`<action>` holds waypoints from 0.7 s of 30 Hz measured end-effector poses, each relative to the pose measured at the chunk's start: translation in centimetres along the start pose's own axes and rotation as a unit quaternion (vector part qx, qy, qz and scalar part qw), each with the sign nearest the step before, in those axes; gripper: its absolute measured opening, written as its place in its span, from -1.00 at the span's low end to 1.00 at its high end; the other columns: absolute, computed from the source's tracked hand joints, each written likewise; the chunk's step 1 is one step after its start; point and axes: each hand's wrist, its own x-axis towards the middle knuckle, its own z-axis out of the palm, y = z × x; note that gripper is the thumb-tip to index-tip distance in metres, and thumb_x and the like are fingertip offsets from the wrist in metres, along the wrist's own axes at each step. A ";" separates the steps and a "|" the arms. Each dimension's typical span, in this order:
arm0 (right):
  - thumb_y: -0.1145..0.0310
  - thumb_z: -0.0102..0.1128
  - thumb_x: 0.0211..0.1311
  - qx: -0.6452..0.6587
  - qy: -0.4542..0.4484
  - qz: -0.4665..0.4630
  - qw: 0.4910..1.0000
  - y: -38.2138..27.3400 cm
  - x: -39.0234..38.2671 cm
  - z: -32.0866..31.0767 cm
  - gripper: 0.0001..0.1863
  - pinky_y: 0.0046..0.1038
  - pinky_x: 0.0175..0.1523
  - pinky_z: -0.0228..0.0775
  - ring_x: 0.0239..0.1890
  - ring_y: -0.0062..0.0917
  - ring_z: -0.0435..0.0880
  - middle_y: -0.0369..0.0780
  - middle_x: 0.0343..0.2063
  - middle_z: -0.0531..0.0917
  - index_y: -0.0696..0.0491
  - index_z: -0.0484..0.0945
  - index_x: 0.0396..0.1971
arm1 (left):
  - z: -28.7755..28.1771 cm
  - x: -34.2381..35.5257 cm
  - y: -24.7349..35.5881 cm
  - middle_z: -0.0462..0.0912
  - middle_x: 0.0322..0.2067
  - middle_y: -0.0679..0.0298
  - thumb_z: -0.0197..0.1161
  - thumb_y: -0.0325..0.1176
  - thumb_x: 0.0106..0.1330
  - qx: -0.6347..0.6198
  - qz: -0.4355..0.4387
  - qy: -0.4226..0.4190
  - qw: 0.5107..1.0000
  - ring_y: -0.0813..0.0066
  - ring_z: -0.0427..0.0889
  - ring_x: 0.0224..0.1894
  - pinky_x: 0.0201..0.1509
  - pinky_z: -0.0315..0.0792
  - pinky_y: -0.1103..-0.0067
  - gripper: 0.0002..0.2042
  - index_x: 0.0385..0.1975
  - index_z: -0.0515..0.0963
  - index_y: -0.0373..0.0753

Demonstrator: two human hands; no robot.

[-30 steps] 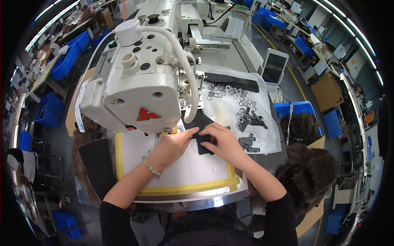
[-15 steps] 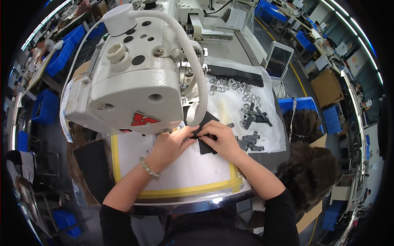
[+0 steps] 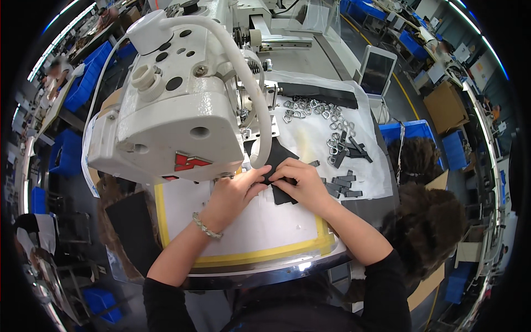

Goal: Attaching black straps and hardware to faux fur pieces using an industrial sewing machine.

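Both hands meet at a piece of black fabric (image 3: 280, 154) beside the needle area of a white sewing machine (image 3: 171, 124). My left hand (image 3: 237, 193), its wrist in a braided bracelet, pinches the fabric's left edge between thumb and fingers. From the other side, my right hand (image 3: 301, 185) grips the same fabric with bent fingers, and the fingertips of the two hands nearly touch. A flap of the fabric hangs down below the right fingers. Whether a smaller part is caught between the fingertips is hidden.
Metal rings (image 3: 315, 109) and short black strap pieces (image 3: 344, 183) lie on a white sheet to the right. Yellow tape (image 3: 260, 256) edges the white work surface. Brown fur pieces (image 3: 423, 229) sit at the right, by a blue bin (image 3: 406, 131). A tablet (image 3: 377, 72) stands behind.
The whole view has shifted slightly, with the machine appearing further left. Both hands keep their hold on the black fabric, and more of it shows above the right fingers.
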 end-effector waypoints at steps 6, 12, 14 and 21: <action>0.62 0.26 0.00 0.007 -0.003 0.008 1.000 -0.3 0.0 -0.2 -0.86 -0.47 -0.35 0.42 -0.44 -0.41 0.58 -0.22 -0.43 0.55 0.13 0.59 -0.39 | 0.2 0.2 0.3 0.68 -0.40 0.16 0.26 -0.49 0.20 0.018 0.014 0.009 1.000 0.28 0.68 -0.38 -0.29 0.51 0.49 -0.64 0.03 0.52 -0.23; 0.70 0.13 -0.02 0.013 0.012 0.037 0.999 -2.0 -0.2 -1.2 -0.78 -0.50 -0.40 0.34 -0.52 -0.50 0.47 -0.24 -0.36 0.50 0.14 0.51 -0.33 | 0.1 -0.2 0.7 0.63 -0.44 0.20 0.22 -0.61 0.16 0.140 0.077 -0.027 0.987 0.32 0.64 -0.45 -0.40 0.51 0.52 -0.66 -0.02 0.53 -0.29; 0.72 0.10 -0.02 0.008 0.032 0.044 0.998 -2.3 -0.3 -1.4 -0.76 -0.51 -0.40 0.32 -0.54 -0.53 0.45 -0.24 -0.34 0.48 0.13 0.49 -0.32 | 0.0 -0.2 0.8 0.60 -0.45 0.19 0.21 -0.61 0.15 0.164 0.089 -0.038 0.982 0.33 0.62 -0.47 -0.43 0.50 0.53 -0.67 -0.04 0.54 -0.32; 0.72 0.15 -0.04 0.005 0.014 -0.033 0.999 -1.5 -0.3 -0.5 -0.68 -0.55 -0.21 0.44 -0.33 -0.53 0.60 -0.18 -0.12 0.50 0.12 0.45 -0.23 | -0.2 0.0 0.9 0.58 -0.41 0.21 0.26 -0.51 0.02 0.308 0.289 0.015 0.906 0.33 0.66 -0.28 -0.30 0.54 0.53 -0.77 -0.28 0.60 -0.35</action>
